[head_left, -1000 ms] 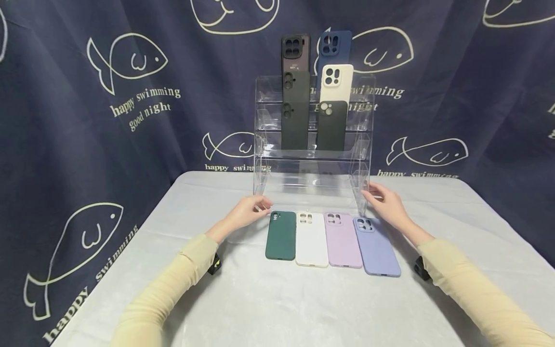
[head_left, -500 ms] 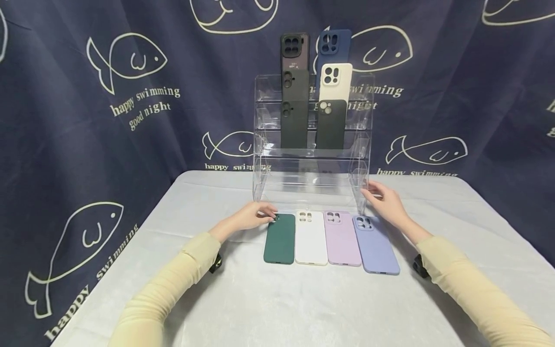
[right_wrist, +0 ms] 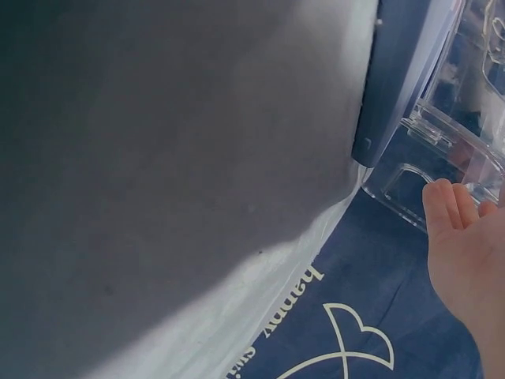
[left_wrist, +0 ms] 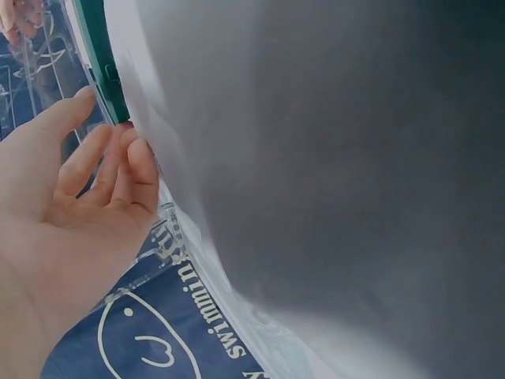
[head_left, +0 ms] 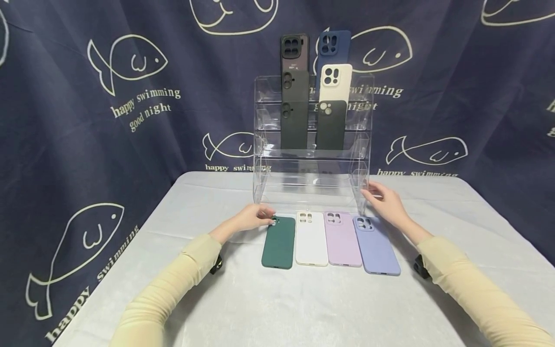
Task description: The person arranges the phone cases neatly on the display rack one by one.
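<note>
Basically, green matte phone case (head_left: 278,248) lies flat on the white cloth-covered table (head_left: 303,308), leftmost of four in a row, slightly turned, in front of the clear plastic tiered stand (head_left: 312,154). Left hand (head_left: 251,218): fingers bent, fingertips touching the green case's far left corner; can't tell if it's pinched or just nudged. Right hand (head_left: 387,203): not clenched, fingers mostly straight, resting at the stand's right side. To the right of the green case, in order: white phone case (head_left: 312,243), lilac phone case (head_left: 344,243), periwinkle-blue phone case (head_left: 378,250), camera cutouts all at the far end. Stand's upper tiers hold two upright columns. Left: dark brown case with black frame (head_left: 299,61), then two black cases (head_left: 295,130). Right: navy case (head_left: 340,50), cream-white case (head_left: 338,91), dark case with round cutouts (head_left: 331,130). Navy fish-print curtain (head_left: 217,82) behind.
</note>
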`<state>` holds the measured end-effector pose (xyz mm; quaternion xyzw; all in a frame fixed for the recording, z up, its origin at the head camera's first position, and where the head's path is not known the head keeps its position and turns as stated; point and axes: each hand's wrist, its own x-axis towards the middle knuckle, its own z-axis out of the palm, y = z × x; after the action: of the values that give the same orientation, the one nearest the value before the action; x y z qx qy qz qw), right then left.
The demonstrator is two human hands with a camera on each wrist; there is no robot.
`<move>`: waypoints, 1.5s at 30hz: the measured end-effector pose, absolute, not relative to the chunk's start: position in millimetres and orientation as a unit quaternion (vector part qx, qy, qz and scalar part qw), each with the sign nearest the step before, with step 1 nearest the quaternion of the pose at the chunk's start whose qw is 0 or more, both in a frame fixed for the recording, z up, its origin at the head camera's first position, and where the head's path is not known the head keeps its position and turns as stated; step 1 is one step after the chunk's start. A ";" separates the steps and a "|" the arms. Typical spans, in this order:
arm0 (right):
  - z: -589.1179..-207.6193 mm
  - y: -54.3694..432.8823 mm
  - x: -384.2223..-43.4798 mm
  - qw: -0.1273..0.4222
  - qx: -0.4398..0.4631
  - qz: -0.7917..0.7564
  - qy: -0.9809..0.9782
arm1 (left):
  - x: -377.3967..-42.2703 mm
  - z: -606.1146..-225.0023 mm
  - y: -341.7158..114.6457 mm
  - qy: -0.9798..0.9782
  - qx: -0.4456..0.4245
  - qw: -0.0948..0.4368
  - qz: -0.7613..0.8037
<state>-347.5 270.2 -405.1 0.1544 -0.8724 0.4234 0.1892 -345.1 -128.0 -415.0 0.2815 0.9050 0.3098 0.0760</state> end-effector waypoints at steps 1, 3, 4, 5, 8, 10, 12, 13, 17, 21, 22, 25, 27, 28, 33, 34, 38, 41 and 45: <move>-405.2 270.3 -347.3 0.189 0.154 0.423 -0.873 | -344.7 -415.0 -127.7 0.906 0.276 0.082 0.312; -405.9 270.4 -347.6 0.190 0.154 0.423 -0.872 | -343.8 -415.1 -127.5 0.907 0.267 0.091 0.313; -406.3 270.6 -347.8 0.190 0.155 0.424 -0.872 | -343.5 -415.1 -127.5 0.906 0.263 0.096 0.316; -406.7 270.8 -347.9 0.191 0.155 0.424 -0.872 | -343.2 -415.1 -127.5 0.906 0.261 0.099 0.318; -407.7 271.3 -348.4 0.191 0.155 0.423 -0.872 | -342.9 -415.2 -127.8 0.907 0.252 0.106 0.321; -408.2 272.0 -348.6 0.191 0.152 0.421 -0.873 | -343.1 -415.2 -128.0 0.907 0.247 0.112 0.323; -408.5 272.6 -348.7 0.192 0.150 0.420 -0.874 | -343.5 -414.9 -128.5 0.906 0.244 0.120 0.323; -408.7 272.9 -348.8 0.192 0.149 0.419 -0.875 | -343.8 -414.8 -128.8 0.905 0.243 0.126 0.325; -408.5 272.9 -348.3 0.191 0.151 0.424 -0.872 | -344.4 -413.8 -130.8 0.895 0.251 0.156 0.334; -407.4 271.7 -347.2 0.187 0.156 0.429 -0.870 | -343.6 -412.7 -133.4 0.890 0.254 0.178 0.335; -407.1 271.4 -346.9 0.186 0.156 0.429 -0.870 | -343.3 -412.6 -134.1 0.889 0.254 0.180 0.335; -406.5 271.1 -346.7 0.185 0.154 0.429 -0.871 | -342.5 -412.2 -135.1 0.888 0.255 0.179 0.337; -406.4 271.1 -347.0 0.185 0.153 0.428 -0.871 | -342.4 -412.2 -135.5 0.887 0.260 0.174 0.340; -406.3 271.2 -347.1 0.185 0.153 0.427 -0.872 | -342.4 -412.1 -135.7 0.887 0.262 0.171 0.340; -406.1 271.3 -348.2 0.183 0.153 0.427 -0.872 | -343.1 -412.2 -136.3 0.888 0.266 0.157 0.342; -406.0 271.2 -348.3 0.183 0.153 0.427 -0.872 | -343.4 -412.4 -136.2 0.887 0.268 0.154 0.342; -404.6 270.9 -348.5 0.186 0.159 0.423 -0.873 | -345.2 -412.0 -135.7 0.886 0.275 0.146 0.343; -404.1 270.4 -348.0 0.188 0.164 0.421 -0.872 | -345.6 -410.7 -134.9 0.885 0.279 0.145 0.342; -405.1 271.1 -347.2 0.191 0.163 0.419 -0.873 | -343.9 -407.9 -132.8 0.879 0.260 0.175 0.360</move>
<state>-347.2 271.1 -405.1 0.1626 -0.8727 0.4191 0.1906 -343.9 -132.8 -407.9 0.2598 0.8786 0.3603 0.1751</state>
